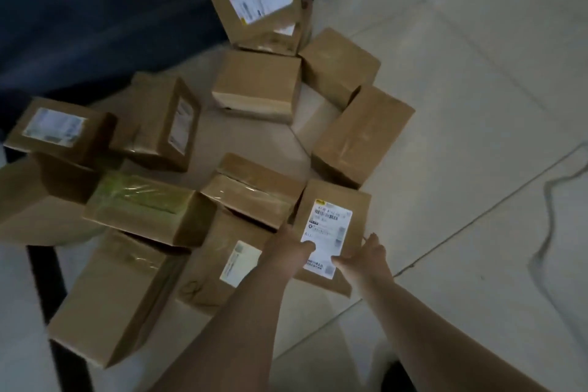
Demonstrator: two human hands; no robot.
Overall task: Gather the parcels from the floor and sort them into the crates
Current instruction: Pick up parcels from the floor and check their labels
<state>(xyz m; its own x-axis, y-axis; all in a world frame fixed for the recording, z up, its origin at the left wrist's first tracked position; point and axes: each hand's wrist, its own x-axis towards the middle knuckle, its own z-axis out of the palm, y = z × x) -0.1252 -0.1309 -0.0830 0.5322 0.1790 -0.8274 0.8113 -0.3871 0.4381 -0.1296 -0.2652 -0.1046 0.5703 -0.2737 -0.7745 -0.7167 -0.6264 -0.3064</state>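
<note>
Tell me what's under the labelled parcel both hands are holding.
The labelled parcel hides most of it; tiled floor shows around, and another box on its left side.

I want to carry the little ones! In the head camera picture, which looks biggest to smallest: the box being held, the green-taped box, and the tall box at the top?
1. Tall box.
2. Green-taped box.
3. Held box, gripped by the left hand and right hand.
The first two look close, and their distance from the camera differs, so that order is unsure.

Two bare forearms, no sleeves, left hand (pixel 291 250) and right hand (pixel 369 256) ungloved, no rings or watch visible.
</note>
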